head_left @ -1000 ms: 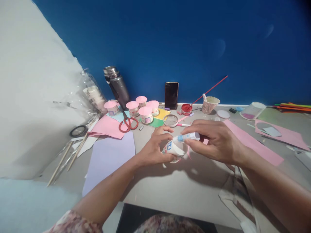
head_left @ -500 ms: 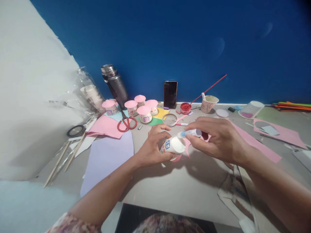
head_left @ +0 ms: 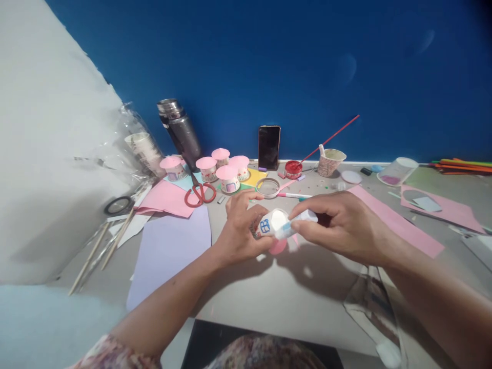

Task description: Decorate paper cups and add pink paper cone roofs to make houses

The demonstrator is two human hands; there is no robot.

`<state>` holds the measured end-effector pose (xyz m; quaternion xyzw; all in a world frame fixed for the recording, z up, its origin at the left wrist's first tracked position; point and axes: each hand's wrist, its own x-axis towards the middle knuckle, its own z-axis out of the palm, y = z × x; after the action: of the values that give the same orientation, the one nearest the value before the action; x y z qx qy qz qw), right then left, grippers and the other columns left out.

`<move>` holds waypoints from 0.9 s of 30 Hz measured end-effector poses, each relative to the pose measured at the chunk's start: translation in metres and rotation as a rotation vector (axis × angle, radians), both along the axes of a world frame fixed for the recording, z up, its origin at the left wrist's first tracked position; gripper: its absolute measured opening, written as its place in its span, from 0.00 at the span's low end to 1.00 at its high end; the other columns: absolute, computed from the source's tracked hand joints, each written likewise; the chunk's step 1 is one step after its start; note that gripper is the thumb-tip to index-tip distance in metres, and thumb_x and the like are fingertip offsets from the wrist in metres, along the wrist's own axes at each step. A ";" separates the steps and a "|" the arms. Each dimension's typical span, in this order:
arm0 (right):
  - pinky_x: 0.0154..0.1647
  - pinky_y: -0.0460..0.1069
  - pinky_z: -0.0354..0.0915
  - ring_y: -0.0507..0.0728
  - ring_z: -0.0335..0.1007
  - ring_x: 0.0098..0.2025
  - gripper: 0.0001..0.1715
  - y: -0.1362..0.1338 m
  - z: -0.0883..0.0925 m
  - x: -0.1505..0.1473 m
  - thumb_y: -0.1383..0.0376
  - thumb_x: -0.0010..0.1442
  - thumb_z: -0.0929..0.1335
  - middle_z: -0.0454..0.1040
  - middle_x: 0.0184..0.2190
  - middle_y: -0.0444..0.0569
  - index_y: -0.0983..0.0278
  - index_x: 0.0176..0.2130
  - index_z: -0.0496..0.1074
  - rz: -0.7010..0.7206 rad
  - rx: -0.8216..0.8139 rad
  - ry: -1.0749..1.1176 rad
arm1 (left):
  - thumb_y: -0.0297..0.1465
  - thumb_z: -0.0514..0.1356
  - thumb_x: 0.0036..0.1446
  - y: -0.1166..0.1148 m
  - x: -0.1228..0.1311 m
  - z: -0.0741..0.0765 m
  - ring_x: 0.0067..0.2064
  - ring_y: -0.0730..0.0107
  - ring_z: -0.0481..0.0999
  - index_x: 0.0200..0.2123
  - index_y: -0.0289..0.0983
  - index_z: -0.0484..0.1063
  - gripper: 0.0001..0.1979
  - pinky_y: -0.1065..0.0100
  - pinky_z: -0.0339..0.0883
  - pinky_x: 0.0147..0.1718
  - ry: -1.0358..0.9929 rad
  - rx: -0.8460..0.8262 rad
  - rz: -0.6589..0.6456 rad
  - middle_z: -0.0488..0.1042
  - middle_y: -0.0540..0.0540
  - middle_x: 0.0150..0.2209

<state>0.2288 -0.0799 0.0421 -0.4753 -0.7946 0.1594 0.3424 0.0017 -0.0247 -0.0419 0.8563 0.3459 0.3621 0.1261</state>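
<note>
A small white paper cup (head_left: 265,226) with a blue window drawn on its side lies tilted in my left hand (head_left: 239,225), whose fingers and thumb are wrapped round it. The cup's white round base faces right. My right hand (head_left: 342,223) grips a white and light-blue glue stick (head_left: 306,217), its tip against the edge of that base. Below the cup, a pink paper disc (head_left: 278,247) is partly hidden. Behind my left hand stand several decorated cups with pink paper tops (head_left: 229,179).
Red-handled scissors (head_left: 200,195) and a lilac sheet (head_left: 171,256) lie at left, near a dark flask (head_left: 179,130). A phone (head_left: 269,147) leans on the blue wall. At right are a red paint pot (head_left: 293,169), a patterned cup (head_left: 329,163) and pink paper (head_left: 400,220).
The glue stick has moved down along the cup's base, from its upper edge to its lower right. The cup has turned slightly, so the base faces me more.
</note>
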 end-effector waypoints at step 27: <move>0.36 0.50 0.73 0.56 0.78 0.40 0.24 0.082 -0.040 0.089 0.50 0.53 0.80 0.82 0.43 0.54 0.62 0.42 0.81 -0.126 -0.572 0.848 | 0.36 0.72 0.46 0.022 -0.008 -0.004 0.59 0.48 0.74 0.48 0.42 0.75 0.24 0.47 0.69 0.58 -0.262 -0.546 0.048 0.73 0.43 0.54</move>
<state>0.3180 0.0022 0.0016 -0.4904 -0.4804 0.5281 0.4997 -0.0067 -0.0028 -0.0459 0.7282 0.4315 0.3661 0.3866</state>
